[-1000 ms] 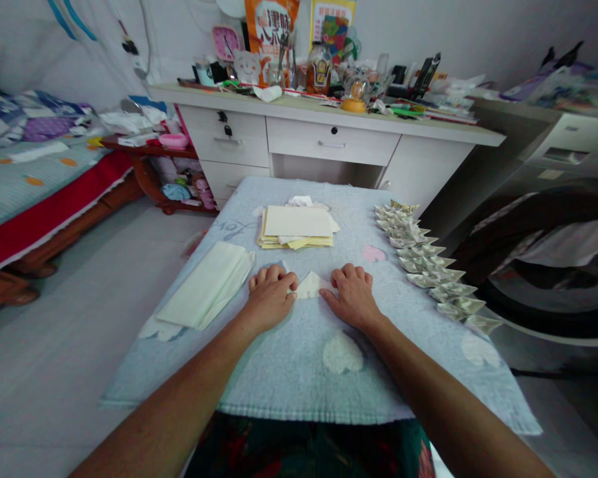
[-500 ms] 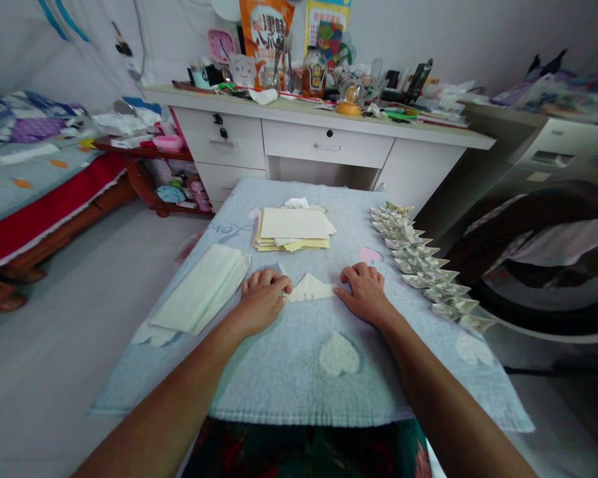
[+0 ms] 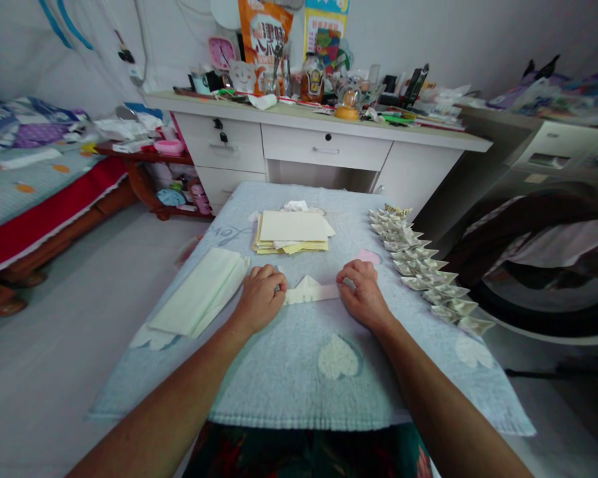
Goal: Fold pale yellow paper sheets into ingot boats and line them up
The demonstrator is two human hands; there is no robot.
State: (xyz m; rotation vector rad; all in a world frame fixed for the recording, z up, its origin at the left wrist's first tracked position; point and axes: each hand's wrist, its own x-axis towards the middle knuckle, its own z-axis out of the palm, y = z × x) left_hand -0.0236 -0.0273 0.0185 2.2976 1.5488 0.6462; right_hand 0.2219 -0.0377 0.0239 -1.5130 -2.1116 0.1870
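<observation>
Head view, folded paper [image 3: 309, 293]: one pale strip, peaked at the middle, on the cloth-covered counter [image 3: 279, 385], between the hands.
Left hand [image 3: 262, 297]: thumb and fingers clamped on the strip's left end.
Right hand [image 3: 363, 294]: fingers curled, clamped on its right end.
Pale green sheets [image 3: 194, 292]: left of the left hand.
Paper stack [image 3: 293, 227]: beyond the hands, cream sheet uppermost.
Folded paper shapes [image 3: 419, 265]: row, counter's right side.

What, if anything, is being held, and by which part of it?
The folded paper, by its two ends: left hand at the left, right hand at the right.
</observation>
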